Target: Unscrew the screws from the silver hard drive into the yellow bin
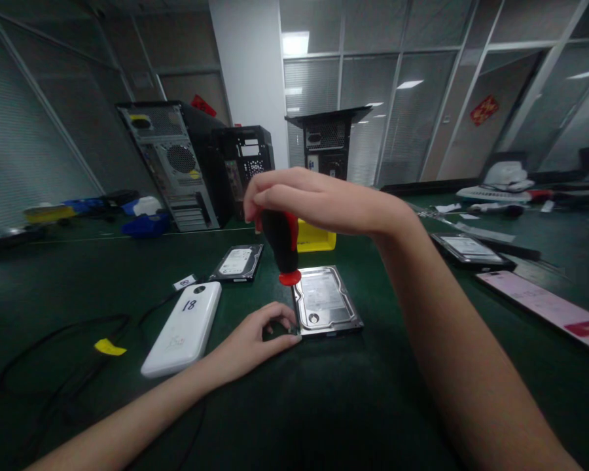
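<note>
My right hand (299, 196) is closed round the top of a black and red screwdriver (282, 245), which stands nearly upright. Its shaft runs down to the near left corner of a silver hard drive (324, 297) lying flat on the green table. My left hand (267, 330) grips that same corner with thumb and fingertips, close around the shaft's lower end. The screwdriver's tip, and any screw under it, cannot be made out. Left of my left hand lies a white power bank (184, 330) marked 18.
Behind are another hard drive (239, 263), a yellow bin (317, 237) and computer towers (186, 163). At right lie a third drive (471, 252) and a pink-screened phone (544, 307). A black cable (63, 320) with a yellow tag (110, 347) curls at left.
</note>
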{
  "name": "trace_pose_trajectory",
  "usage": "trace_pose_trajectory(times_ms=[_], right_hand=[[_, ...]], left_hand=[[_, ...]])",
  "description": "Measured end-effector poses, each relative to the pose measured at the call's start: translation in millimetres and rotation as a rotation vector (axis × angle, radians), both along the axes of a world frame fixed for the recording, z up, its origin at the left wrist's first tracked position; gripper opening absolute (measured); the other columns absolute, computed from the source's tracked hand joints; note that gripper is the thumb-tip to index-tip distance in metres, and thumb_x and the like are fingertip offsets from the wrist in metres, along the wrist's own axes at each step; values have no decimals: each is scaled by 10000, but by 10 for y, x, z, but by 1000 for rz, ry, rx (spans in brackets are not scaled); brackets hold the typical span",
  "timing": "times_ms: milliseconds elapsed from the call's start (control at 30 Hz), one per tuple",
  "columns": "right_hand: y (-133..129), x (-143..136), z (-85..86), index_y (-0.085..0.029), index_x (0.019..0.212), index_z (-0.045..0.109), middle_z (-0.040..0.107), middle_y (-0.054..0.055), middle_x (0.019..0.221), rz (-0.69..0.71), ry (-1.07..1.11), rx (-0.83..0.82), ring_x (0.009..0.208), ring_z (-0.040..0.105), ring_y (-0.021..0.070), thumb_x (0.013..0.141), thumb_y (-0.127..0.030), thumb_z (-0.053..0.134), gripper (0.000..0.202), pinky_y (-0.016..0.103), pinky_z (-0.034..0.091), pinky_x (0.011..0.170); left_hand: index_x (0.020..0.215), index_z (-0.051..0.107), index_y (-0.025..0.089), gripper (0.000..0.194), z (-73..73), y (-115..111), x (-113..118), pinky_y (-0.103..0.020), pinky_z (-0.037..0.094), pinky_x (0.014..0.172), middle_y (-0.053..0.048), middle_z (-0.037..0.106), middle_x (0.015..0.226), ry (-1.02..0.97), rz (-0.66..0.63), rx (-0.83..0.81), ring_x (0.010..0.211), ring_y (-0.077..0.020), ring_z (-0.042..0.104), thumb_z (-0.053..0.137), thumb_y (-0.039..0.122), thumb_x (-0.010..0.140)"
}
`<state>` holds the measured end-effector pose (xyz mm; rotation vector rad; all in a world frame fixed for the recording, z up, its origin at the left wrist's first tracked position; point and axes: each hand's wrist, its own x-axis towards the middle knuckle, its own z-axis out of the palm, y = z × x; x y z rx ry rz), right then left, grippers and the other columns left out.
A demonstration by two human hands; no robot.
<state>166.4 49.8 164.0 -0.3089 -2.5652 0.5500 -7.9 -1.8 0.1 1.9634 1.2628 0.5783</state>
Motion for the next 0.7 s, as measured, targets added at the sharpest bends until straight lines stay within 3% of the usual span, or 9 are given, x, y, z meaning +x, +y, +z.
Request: trace_pose_trajectory(times_ms=[200, 500, 600, 700], right_hand=[[-8, -27, 4, -113, 969, 562, 565, 35, 984, 72, 5, -39, 832, 523, 99, 967, -222, 383, 210, 213, 413, 721], [31, -37, -22, -123, 809, 552, 481, -23, 719, 22, 8, 22, 643, 453, 68, 952, -400, 414, 341, 202, 366, 590], [38, -36, -31, -136, 794, 536, 472, -22, 711, 27, 5, 8, 627, 450, 72, 941, -452, 413, 369, 207, 361, 575], [35, -24, -28, -134, 836, 547, 518, -1, 777, 4, -12, 19, 697, 484, 91, 940, -397, 435, 305, 213, 380, 613]], left_hand=[[1008, 597, 192, 253, -10, 1, 10, -329, 439, 835, -38, 603, 992, 7, 0, 17, 940, -217, 558, 605, 365, 824], [1017, 594, 191, 246, -6, -4, 1, -311, 429, 785, -36, 599, 1011, 3, -3, 10, 933, -211, 560, 590, 365, 844], [1017, 595, 189, 244, -5, -6, 5, -310, 427, 784, -36, 598, 1010, -3, -4, 5, 938, -210, 561, 595, 361, 843], [1024, 595, 190, 247, -9, -4, 8, -309, 425, 791, -33, 600, 1009, -9, -8, 5, 947, -211, 562, 598, 359, 844]])
